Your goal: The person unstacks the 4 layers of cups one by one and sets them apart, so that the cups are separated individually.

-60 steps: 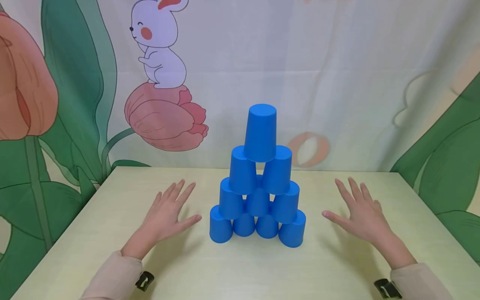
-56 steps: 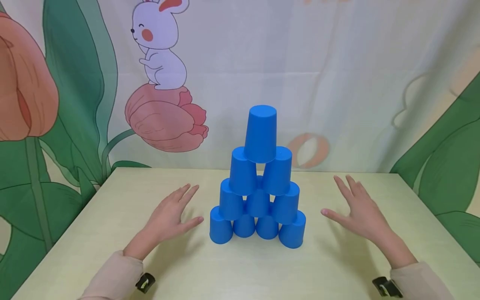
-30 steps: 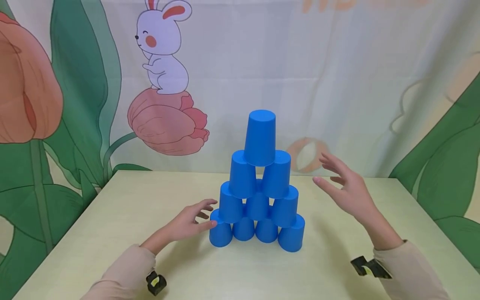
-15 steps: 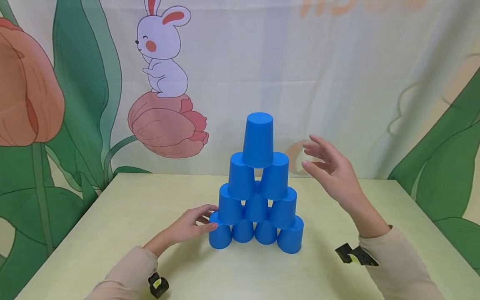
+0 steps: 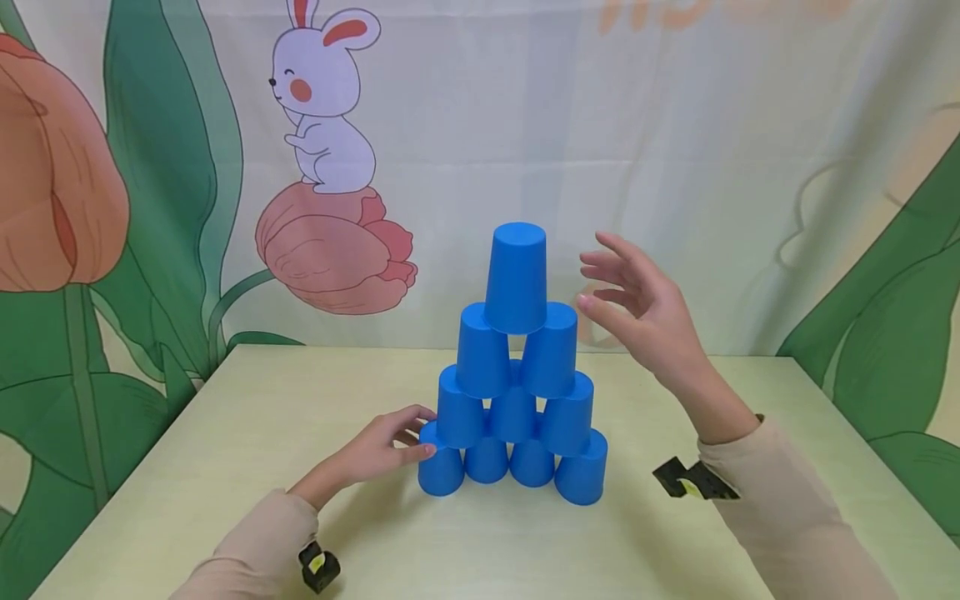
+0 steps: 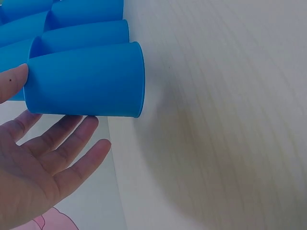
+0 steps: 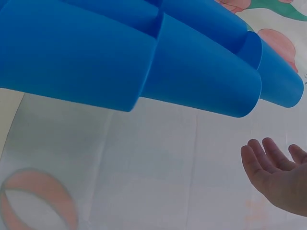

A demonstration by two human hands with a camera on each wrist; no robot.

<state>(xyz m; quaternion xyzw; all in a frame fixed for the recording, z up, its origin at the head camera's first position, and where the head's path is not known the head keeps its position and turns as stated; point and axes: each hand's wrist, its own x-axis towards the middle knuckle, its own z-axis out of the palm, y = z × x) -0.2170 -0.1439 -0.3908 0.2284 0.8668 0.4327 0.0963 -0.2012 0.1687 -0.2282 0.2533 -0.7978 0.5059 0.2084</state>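
Note:
Several blue cups stand upside down in a pyramid, four tiers high, with the top cup [image 5: 517, 277] alone at the peak. My left hand [image 5: 378, 448] is at the bottom-left cup [image 5: 441, 473]; the left wrist view has its thumb at that cup's base edge and relaxed fingers [image 6: 72, 143] along the far side. Whether those fingers touch it I cannot tell. Up to the right of the peak, my right hand [image 5: 648, 312] hangs in the air, fingers loosely bent and holding nothing. A gap separates it from the cups in the right wrist view, where its fingers [image 7: 268, 160] show.
The pyramid stands on a pale wooden table [image 5: 517, 550]. Behind the table's back edge hangs a curtain [image 5: 450, 108] printed with a rabbit, tulips and leaves. A small black device [image 5: 320, 567] sits on the left wrist, another device [image 5: 693, 481] on the right.
My left hand has moved right to the bottom-left cup and stayed there. My right hand has risen and come left towards the top cup. The cups stand as before.

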